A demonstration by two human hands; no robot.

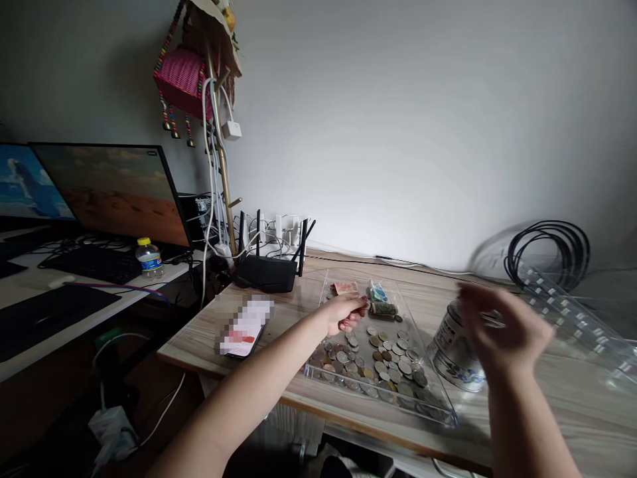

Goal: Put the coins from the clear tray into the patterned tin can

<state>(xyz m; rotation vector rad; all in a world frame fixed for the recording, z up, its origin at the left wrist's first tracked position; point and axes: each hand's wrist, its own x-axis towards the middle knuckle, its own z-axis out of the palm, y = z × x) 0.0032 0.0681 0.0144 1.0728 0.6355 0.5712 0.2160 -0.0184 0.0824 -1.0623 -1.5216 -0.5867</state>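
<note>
My left hand [347, 314] reaches over a clear plastic tray [450, 415], its thumb and fingers pinched together. Whatever is between the fingertips is too small to make out. Many loose coins [391, 355] lie spread across the tray, mostly silver with some brass-coloured ones. Near the tray's far end are a reddish banknote [344, 288], a blue-and-white crumpled note [378, 291] and a rolled greenish banknote [384, 309]. My right hand [512, 325], smeared by motion, hovers curled by the top of a white printed tin [455, 355] and hides part of it.
A phone [247, 325] with a blurred-out screen lies left of the tray. Behind it stands a black router [263, 273] with antennas. At right are a coiled black cable [512, 259] and a clear plastic rack [577, 325]. Monitors [114, 192] and a yellow-capped bottle [149, 257] occupy the left desk.
</note>
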